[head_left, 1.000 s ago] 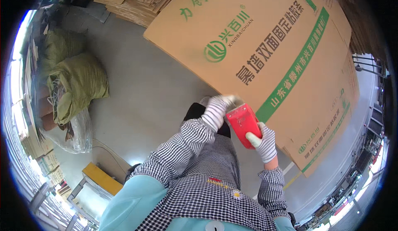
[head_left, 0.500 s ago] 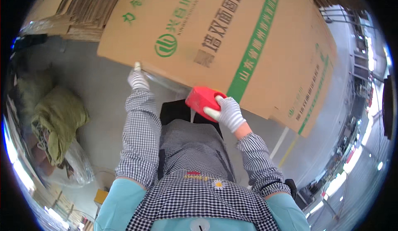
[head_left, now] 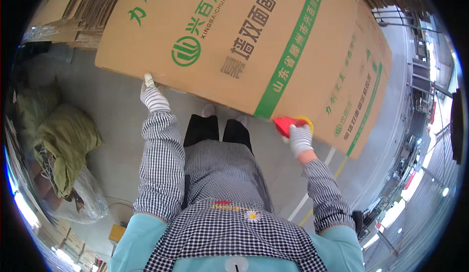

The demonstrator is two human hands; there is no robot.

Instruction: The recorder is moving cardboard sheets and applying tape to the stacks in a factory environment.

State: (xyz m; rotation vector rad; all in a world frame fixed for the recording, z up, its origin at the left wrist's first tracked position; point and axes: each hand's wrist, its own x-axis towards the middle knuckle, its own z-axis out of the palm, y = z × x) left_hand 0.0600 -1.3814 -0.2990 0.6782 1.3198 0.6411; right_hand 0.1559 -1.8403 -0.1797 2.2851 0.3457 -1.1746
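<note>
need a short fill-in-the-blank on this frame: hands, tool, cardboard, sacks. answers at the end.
1. The right hand holds a tool that is mainly ____ in colour.
2. Both hands, the left hand included, wear ____.
3. The broad stripe printed across the large cardboard is ____.
4. The olive sacks lie to the person's ____.

Missing words: red; gloves; green; left.

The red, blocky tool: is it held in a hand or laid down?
Held: the gloved right hand grips the red, blocky tool by the large brown printed cardboard.
</note>
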